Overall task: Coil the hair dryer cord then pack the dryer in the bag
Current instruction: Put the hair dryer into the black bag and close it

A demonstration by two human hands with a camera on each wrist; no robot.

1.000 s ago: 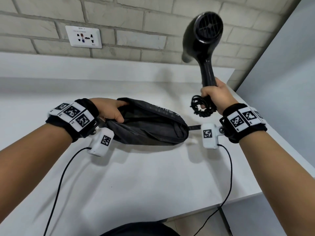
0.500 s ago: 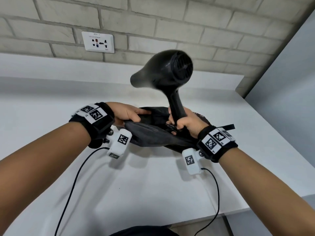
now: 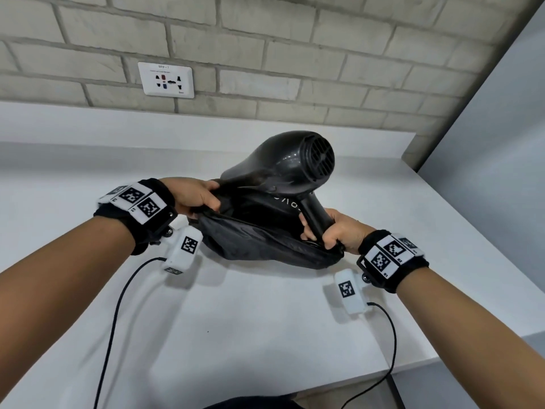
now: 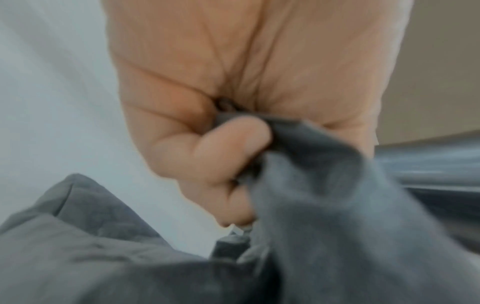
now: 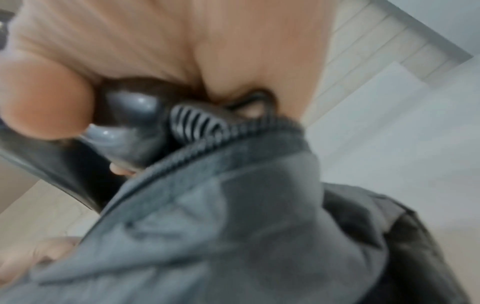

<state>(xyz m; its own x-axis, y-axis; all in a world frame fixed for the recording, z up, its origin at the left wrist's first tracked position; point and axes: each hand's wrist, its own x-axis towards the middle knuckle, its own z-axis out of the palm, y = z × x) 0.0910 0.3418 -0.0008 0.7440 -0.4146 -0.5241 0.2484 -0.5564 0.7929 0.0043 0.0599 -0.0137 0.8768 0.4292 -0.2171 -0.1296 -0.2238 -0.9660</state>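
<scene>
Hair dryer [image 3: 283, 169] is sitting handle-first in the mouth of the bag, gripped by the right hand [image 3: 339, 231] low on the handle [image 3: 314, 214]. Right fingers [image 3: 306, 230] are curling tight round the handle base; the right wrist view is showing the ribbed cord sleeve [image 5: 197, 123] at the zip edge, so the coiled cord seems to be already inside, though it is hidden. Left hand [image 3: 194, 194] is pinching the opposite rim of the dark grey bag [image 3: 265, 246], fabric bunched between thumb and curled fingers [image 4: 233, 139], holding the mouth open.

Key relation: the dryer's long axis is running up and away from the right fingers, leaning toward the left hand, with barrel and rear grille [image 3: 317, 156] above the rim. Bag is lying lengthwise across the white table [image 3: 265, 335] between both hands. Judgement: the barrel needs tipping down toward the left-hand end to lie along the bag.
</scene>
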